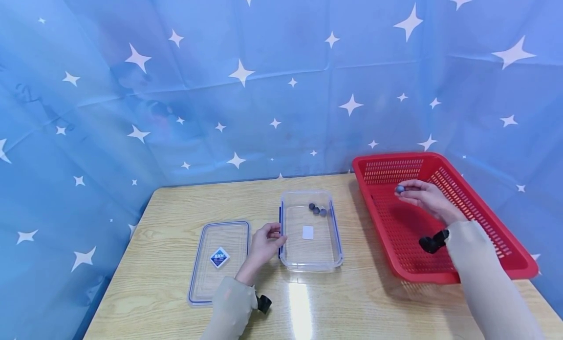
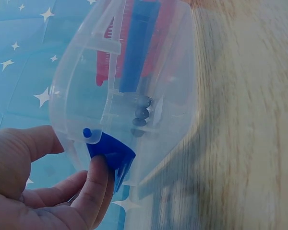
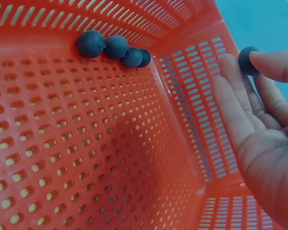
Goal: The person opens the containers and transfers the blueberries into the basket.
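Over the red plastic basket [image 1: 440, 171], my right hand [image 1: 425, 199] pinches a blueberry [image 3: 248, 61] between thumb and fingertips. Several other blueberries [image 3: 116, 47] lie in a row along the basket's wall in the right wrist view. A clear plastic food container [image 1: 303, 254] stands uncovered mid-table, with a few blueberries [image 1: 316, 210] at its far end and a white square [image 1: 308, 232] on its floor. My left hand [image 1: 266, 243] grips the container's left side, with fingers on its blue latch [image 2: 110, 151] and the thumb at the rim.
Left of the container lies its clear lid [image 1: 206, 286], edged in blue and bearing a blue-and-white label [image 1: 219, 257]. A blue curtain [image 1: 198, 100] with white stars hangs behind the wooden table [image 1: 149, 281]. The basket reaches the table's right edge.
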`<state>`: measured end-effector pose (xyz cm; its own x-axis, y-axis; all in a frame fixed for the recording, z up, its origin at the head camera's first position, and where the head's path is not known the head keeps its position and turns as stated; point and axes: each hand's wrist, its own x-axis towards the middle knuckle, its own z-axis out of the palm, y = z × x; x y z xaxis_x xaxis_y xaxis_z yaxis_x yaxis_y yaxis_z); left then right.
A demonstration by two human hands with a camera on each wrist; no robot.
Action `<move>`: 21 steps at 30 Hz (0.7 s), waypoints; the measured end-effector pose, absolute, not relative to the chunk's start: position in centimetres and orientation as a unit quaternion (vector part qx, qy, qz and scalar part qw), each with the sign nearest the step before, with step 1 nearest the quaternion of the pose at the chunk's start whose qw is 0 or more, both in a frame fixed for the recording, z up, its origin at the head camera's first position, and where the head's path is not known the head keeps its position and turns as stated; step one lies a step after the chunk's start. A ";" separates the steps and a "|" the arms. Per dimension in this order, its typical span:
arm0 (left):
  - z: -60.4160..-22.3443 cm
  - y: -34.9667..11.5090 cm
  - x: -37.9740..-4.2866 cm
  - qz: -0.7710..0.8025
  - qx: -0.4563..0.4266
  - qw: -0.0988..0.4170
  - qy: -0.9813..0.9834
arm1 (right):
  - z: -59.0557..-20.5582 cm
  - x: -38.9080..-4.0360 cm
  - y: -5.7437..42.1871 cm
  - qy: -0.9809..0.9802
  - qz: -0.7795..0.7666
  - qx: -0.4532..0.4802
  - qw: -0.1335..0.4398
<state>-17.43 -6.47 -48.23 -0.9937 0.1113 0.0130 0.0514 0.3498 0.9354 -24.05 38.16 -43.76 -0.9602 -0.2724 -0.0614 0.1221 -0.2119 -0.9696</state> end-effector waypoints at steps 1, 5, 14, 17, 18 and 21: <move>-48.2 -6.5 -17.4 0.568 0.050 0.026 0.821 | -43.8 -24.0 38.2 0.617 -0.775 -0.058 0.125; -48.3 -6.5 -17.4 0.570 0.051 0.027 0.820 | -43.7 -23.9 38.2 0.628 -0.769 -0.051 0.105; -48.1 -6.4 -17.4 0.570 0.046 0.025 0.820 | -43.3 -23.9 37.9 0.601 -0.793 -0.069 0.079; -48.1 -6.4 -17.3 0.569 0.046 0.025 0.821 | -43.0 -23.9 37.5 0.591 -0.801 -0.066 0.069; -48.1 -6.4 -17.3 0.569 0.045 0.025 0.821 | -42.9 -23.9 37.3 0.587 -0.804 -0.064 0.064; -48.1 -6.4 -17.3 0.568 0.047 0.024 0.821 | -42.4 -23.9 36.5 0.577 -0.813 -0.059 0.051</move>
